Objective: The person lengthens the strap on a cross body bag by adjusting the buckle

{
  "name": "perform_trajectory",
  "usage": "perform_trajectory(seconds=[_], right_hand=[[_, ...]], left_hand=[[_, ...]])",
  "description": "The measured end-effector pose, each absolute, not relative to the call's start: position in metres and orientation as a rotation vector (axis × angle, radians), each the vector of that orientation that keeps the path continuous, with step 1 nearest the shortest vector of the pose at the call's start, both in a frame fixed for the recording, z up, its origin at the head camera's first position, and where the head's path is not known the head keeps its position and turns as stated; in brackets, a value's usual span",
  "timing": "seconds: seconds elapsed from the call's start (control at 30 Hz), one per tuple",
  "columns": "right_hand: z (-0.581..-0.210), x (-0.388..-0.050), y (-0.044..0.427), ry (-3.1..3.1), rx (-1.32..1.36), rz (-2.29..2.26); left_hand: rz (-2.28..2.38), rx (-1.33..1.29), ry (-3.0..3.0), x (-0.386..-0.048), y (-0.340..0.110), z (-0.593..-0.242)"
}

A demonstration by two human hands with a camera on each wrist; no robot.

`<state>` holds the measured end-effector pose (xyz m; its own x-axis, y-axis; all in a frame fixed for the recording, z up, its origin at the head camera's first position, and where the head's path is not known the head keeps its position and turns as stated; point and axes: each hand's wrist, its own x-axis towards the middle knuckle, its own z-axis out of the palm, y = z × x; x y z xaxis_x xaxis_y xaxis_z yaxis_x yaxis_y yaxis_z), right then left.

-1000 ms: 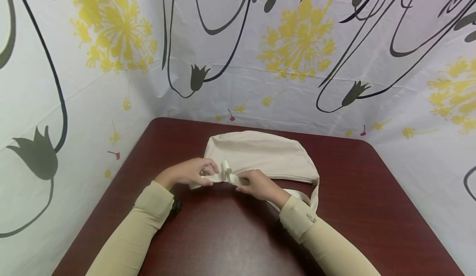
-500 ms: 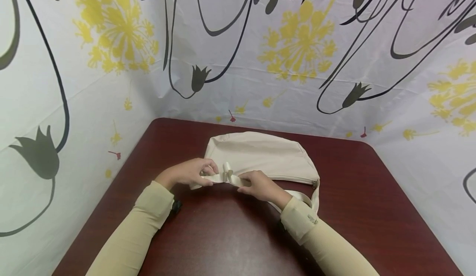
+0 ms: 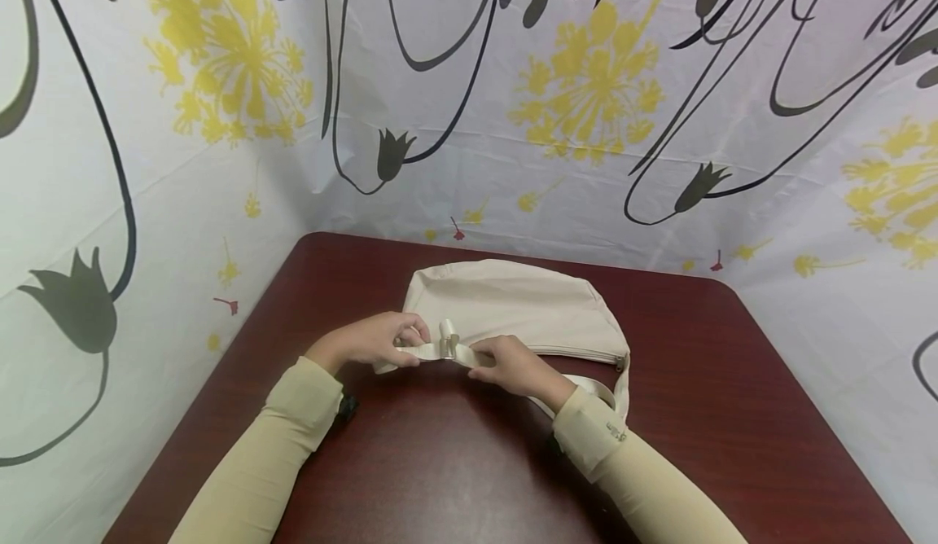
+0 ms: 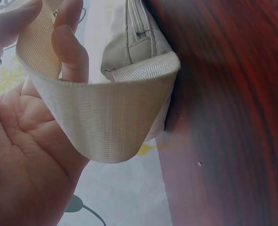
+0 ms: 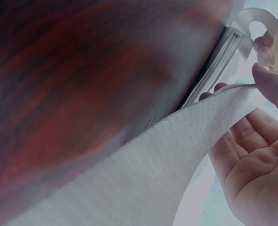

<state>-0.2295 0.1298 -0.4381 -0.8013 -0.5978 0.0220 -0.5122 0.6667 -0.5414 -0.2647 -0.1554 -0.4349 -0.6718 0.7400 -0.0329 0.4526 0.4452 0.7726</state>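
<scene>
A cream shoulder bag [image 3: 513, 304] lies on the table, its zipper [image 3: 579, 353] along the near side. Its webbing strap [image 4: 101, 117] is raised in front of it. My left hand [image 3: 377, 339] pinches the strap between thumb and fingers, left of a metal buckle [image 3: 448, 347]. To the right of the buckle, my right hand [image 3: 516, 367] pinches the strap too. A short folded strap end stands up at the buckle. In the right wrist view the strap [image 5: 143, 155] runs from the thumb and fingers toward the camera.
The dark red wooden table [image 3: 410, 462] extends around the bag. A white patterned cloth [image 3: 469, 104] hangs behind and on both sides. A loose loop of strap [image 3: 589, 385] lies by the right wrist.
Both hands keep their grip on the strap and hardly move. The head view has shifted very slightly; the bag stays where it was.
</scene>
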Motion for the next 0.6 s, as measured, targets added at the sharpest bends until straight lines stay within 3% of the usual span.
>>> perform_trajectory(seconds=[0.6], right_hand=[[-0.4388, -0.2308, 0.1361, 2.732, -0.901, -0.806]], left_hand=[[1.087, 1.019, 2.334, -0.2651, -0.1557, -0.4373]])
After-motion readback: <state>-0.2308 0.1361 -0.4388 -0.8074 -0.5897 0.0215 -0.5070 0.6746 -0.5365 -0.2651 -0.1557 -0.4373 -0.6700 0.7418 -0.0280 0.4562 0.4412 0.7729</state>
